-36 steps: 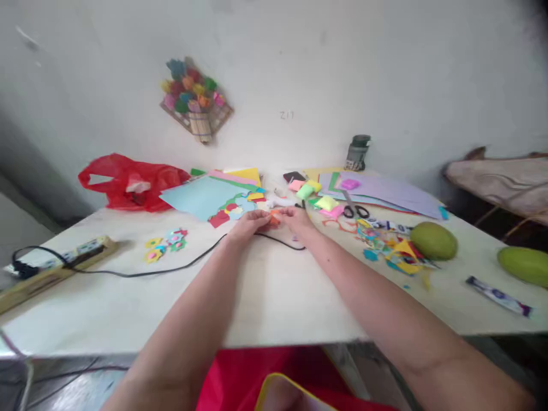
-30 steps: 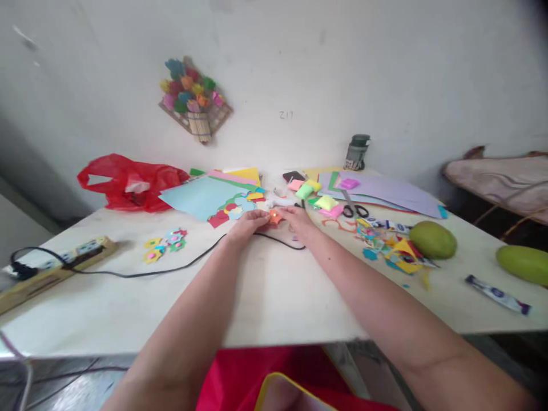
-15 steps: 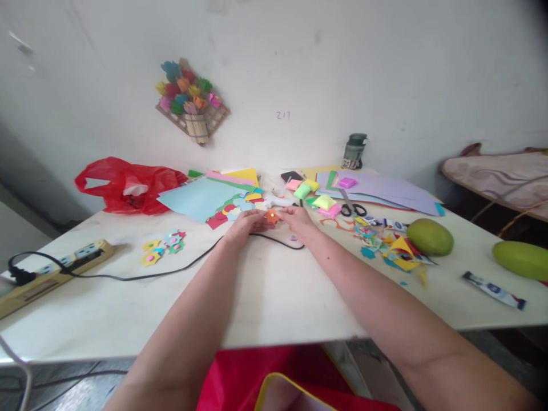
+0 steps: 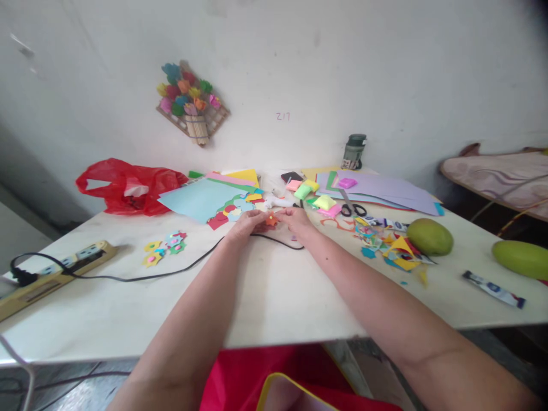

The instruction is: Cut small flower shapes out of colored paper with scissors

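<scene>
Orange paper flower (image 4: 271, 219), small, with pointed petals and a pale yellow centre, lies between the fingertips of two bare hands, near the middle of a whitish, smooth table (image 4: 291, 302). From the left: a cream plastic power strip (image 4: 55, 277) with a black plug; a crinkled, thin red plastic bag (image 4: 128, 185), holding something pale and something dark, too unclear to name; and, nearer, a cluster of yellow, blue and green paper flowers (image 4: 165, 249) with pink centres. On the wall hangs a stick-bundle vase (image 4: 197, 129) full of colourful paper blooms (image 4: 188, 91). Flat light blue paper (image 4: 194, 200) lies left of the hands. The left hand (image 4: 247, 222) grasps the flower's left edge; the right hand (image 4: 298, 221) pinches its right edge. Right of them are soft-looking pastel packets (image 4: 309, 188), black-handled scissors (image 4: 353, 209), and, at the far side, an upright dark-lidded bottle (image 4: 354, 152), its contents unclear. Further right are jagged multicoloured paper scraps (image 4: 396, 251), two smooth green oval fruits (image 4: 430, 237) and a white-and-blue tube (image 4: 493, 289).
</scene>
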